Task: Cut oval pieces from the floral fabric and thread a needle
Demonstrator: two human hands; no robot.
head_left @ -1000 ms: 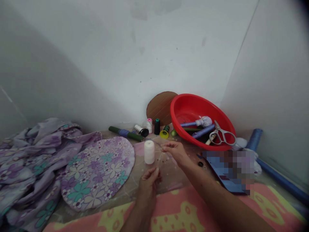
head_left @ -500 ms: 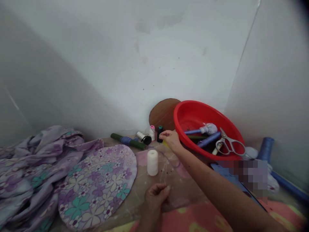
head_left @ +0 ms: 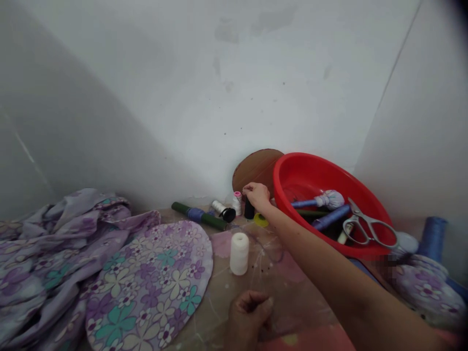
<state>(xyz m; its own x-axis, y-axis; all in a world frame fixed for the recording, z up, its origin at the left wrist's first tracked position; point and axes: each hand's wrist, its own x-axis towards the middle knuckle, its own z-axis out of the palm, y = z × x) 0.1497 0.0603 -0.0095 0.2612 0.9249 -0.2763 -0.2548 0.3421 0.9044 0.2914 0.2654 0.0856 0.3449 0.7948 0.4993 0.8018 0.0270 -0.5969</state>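
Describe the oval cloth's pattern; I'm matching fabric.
White, purple and teal flowers on lilac oval cloth, best in the head view.

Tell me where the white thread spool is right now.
In the head view, the white thread spool stands upright at lower centre, just right of the floral fabric cut-out and above the left hand.

- Take the round red plastic basin (head_left: 314, 168) as your landmark.
- In it, you have silver metal scissors (head_left: 369, 228).
- Behind it, a round brown wooden board (head_left: 256, 168) leans against the wall.
- Just left of it stands a black thread spool (head_left: 249, 210).
- Further left and forward, you have a white thread cone (head_left: 239, 253), then a flat purple floral fabric oval (head_left: 149, 278).
- Right of it stands a blue thread cone (head_left: 433, 239).
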